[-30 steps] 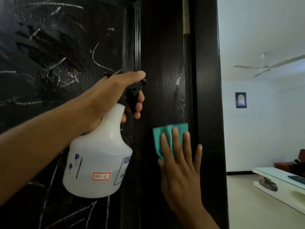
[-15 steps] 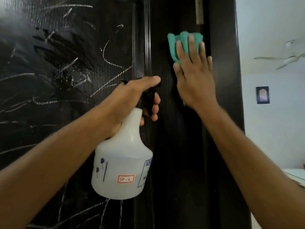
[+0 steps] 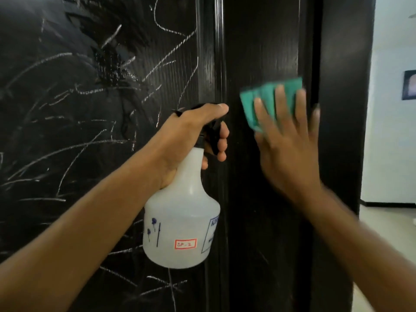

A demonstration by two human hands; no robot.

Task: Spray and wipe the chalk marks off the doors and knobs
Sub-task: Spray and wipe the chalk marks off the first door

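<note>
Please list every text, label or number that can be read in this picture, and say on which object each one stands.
"SP-2": handwritten in red on a red-framed sticker on the white spray bottle.
"KI...": start of a blue-framed label at the bottle's right edge; the remainder turns out of view and is unreadable.
Chalk marks on the door: scribbles only, no words.

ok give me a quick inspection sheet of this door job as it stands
surface: dark door, chalk marks across the left panel, right stile mostly wiped
job's things: white spray bottle; green cloth flat on the stile
clutter: nothing seen
hands: left hand grips the bottle's trigger head; right hand presses the cloth with straight fingers, blurred
cables: nothing seen
surroundings: white wall with small framed picture, pale floor
</note>
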